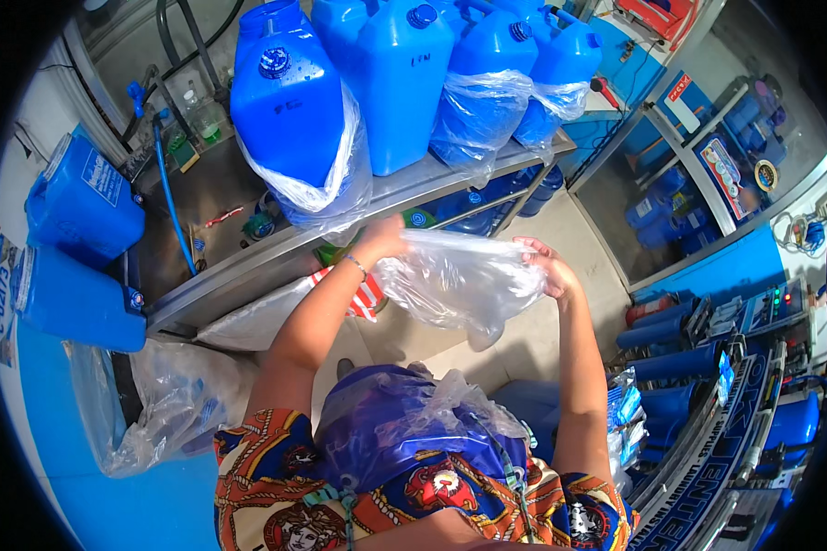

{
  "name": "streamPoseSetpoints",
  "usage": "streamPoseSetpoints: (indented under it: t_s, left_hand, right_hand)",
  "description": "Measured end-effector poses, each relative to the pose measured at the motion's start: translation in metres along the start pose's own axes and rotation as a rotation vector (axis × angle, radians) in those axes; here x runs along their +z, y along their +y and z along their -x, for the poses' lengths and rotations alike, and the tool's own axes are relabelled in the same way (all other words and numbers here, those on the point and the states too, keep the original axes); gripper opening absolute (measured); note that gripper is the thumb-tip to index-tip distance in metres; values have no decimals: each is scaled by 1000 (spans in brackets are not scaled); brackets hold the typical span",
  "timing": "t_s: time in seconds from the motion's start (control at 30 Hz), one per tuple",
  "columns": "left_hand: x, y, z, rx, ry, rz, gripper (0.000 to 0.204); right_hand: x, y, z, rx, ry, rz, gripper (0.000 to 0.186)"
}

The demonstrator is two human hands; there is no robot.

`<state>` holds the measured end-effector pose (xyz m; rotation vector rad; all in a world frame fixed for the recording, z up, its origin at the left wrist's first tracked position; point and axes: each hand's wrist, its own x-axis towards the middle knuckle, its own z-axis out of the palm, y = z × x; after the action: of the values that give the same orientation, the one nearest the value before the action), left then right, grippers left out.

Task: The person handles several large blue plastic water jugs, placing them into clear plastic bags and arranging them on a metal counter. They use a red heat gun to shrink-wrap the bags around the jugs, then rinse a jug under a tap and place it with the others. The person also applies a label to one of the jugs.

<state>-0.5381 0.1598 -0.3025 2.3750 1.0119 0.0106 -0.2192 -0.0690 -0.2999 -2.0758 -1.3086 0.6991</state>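
A clear plastic bag [459, 280] hangs stretched between my two hands, its upper edge pulled taut and its body drooping over the floor. My left hand [383, 237] is closed on one end, close to the front edge of the steel counter. At the other end, the fingers of my right hand [549, 266] are bent round the gathered plastic. Just beyond my left hand, a blue water jug [289, 129] stands on the counter with a clear bag around its lower part. A taller blue jug [400, 92] beside it has no bag around it.
More bagged blue jugs [487, 101] line the steel counter [395, 197]. At left are a sink [216, 225] with a blue hose [167, 188] and two blue containers [78, 294]. Blue filter housings [662, 367] stand at right. A glass door [662, 211] is at the far right.
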Motion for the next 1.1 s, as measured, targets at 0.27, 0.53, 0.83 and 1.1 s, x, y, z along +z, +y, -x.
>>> streamPoseSetpoints:
  t_s: [0.27, 0.53, 0.83, 1.1]
  left_hand:
    - [-4, -31, -7, 35, -436, 1833, 26]
    - [61, -36, 16, -67, -22, 984, 69]
    - [23, -57, 12, -249, -163, 1821, 24]
    - [19, -33, 31, 267, -480, 1344, 38]
  right_hand:
    - [21, 10, 17, 17, 479, 617, 44]
    - [22, 28, 8, 188, -27, -1636, 45]
    - [17, -6, 47, 199, 107, 354, 68]
    - [32, 50, 31, 224, 164, -1117, 60]
